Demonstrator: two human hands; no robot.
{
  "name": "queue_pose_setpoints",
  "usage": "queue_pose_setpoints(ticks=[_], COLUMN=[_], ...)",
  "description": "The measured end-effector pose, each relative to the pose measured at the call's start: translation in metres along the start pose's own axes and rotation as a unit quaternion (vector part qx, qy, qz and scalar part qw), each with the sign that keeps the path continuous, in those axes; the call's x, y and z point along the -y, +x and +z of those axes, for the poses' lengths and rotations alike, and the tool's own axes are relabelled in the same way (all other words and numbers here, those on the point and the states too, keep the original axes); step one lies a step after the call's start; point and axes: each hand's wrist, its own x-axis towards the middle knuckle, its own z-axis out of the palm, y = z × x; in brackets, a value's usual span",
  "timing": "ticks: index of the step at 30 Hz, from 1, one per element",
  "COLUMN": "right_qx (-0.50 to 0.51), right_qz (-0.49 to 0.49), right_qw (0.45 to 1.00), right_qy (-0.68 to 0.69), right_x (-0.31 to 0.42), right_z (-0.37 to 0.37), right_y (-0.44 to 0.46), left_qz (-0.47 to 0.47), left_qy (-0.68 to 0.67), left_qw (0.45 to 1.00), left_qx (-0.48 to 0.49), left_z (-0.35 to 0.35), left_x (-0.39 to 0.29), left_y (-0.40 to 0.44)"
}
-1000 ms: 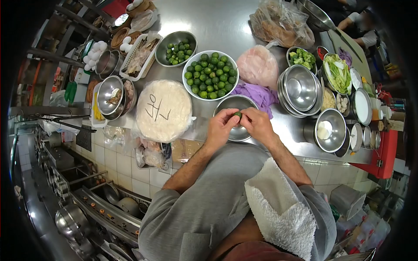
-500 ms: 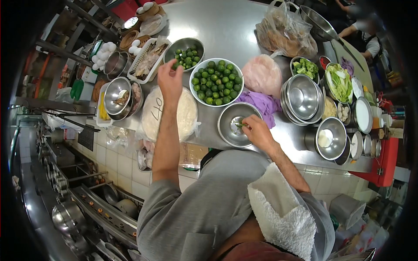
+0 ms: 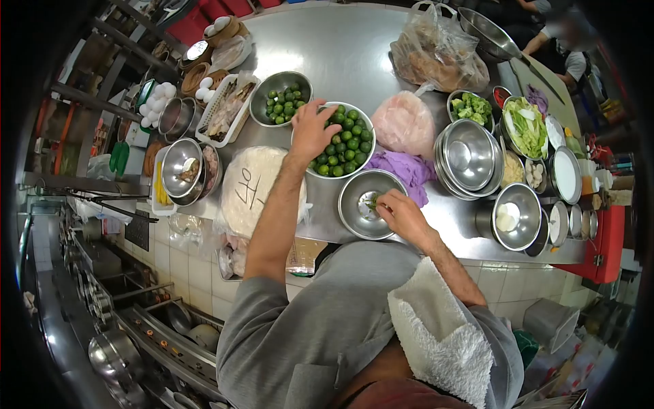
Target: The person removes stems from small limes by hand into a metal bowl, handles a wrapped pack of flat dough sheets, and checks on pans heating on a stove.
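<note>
A broad metal desk (image 3: 334, 41) fills the middle of the room, its bare far stretch bright with reflected light. Pale floor tiles (image 3: 204, 279) show beyond its near edge, a stove (image 3: 163, 341) stands at lower left, and red bins (image 3: 187, 24) sit past the far left corner. On the desk, a white bowl (image 3: 373, 129) holds green limes (image 3: 351, 144); a metal bowl (image 3: 259, 99) of more green fruit is just beside it. The left hand (image 3: 312, 129) reaches over the white bowl with fingers parted and curved down at the limes; whether it grips one I cannot tell. The right hand (image 3: 405, 217) is over the rim of a smaller metal bowl (image 3: 351, 201), fingertips close together beside small green bits; whether it holds any is unclear. A purple cloth (image 3: 407, 170) lies just beside that bowl.

The left hand hides part of the limes. The contents of the plastic bag (image 3: 436, 58) are hard to make out. Another person (image 3: 575, 65) at upper right is partly lost in the dark border, which also cuts off the room's sides.
</note>
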Motion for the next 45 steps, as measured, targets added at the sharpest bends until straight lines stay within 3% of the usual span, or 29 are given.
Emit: queue_pose_setpoints(ticks=[6, 9, 11, 14, 17, 21, 24, 27, 29, 32, 39, 45], right_qx=[-0.021, -0.078, -0.118, -0.127, -0.105, -0.107, -0.026, -0.059, -0.013, -0.028, -0.116, -0.112], right_qz=[-0.032, -0.053, -0.062, 0.023, 0.011, -0.01, 0.04, -0.025, 0.008, 0.023, -0.021, 0.065], right_qw=[0.999, 0.995, 0.99, 0.985, 0.99, 0.986, 0.993, 0.994, 0.993, 0.979, 0.985, 0.949], right_qy=[0.022, 0.035, 0.04, 0.117, 0.098, 0.124, 0.107, 0.083, 0.118, 0.2, 0.123, 0.287], right_x=[0.007, 0.011, 0.018, 0.025, 0.029, 0.027, 0.031, 0.024, 0.021, 0.017, 0.01, 0.014], right_z=[-0.002, -0.009, -0.016, -0.021, -0.019, -0.008, -0.013, -0.013, -0.016, -0.012, 0.002, -0.002], right_y=[0.005, 0.01, 0.019, 0.033, 0.04, 0.037, 0.032, 0.029, 0.026, 0.02, 0.015, 0.017], left_qz=[-0.011, 0.06, -0.089, -0.037, -0.076, -0.102, -0.097, -0.081, -0.064, -0.06, -0.086, -0.133], left_qy=[0.027, -0.034, -0.294, -0.361, -0.423, -0.444, -0.392, -0.365, -0.358, -0.361, -0.428, -0.51], left_qw=[0.999, 0.997, 0.948, 0.928, 0.896, 0.884, 0.911, 0.924, 0.928, 0.927, 0.896, 0.848], left_qx=[0.015, -0.021, 0.088, 0.086, 0.113, 0.106, 0.086, 0.079, 0.076, 0.082, 0.083, 0.051], left_z=[0.008, -0.007, -0.025, -0.017, -0.016, -0.009, -0.01, -0.012, -0.013, -0.012, -0.009, 0.0], left_x=[-0.004, -0.023, -0.052, -0.065, -0.083, -0.091, -0.095, -0.099, -0.102, -0.107, -0.111, -0.111], left_y=[-0.001, -0.014, -0.031, -0.064, -0.089, -0.111, -0.115, -0.116, -0.116, -0.12, -0.124, -0.124])
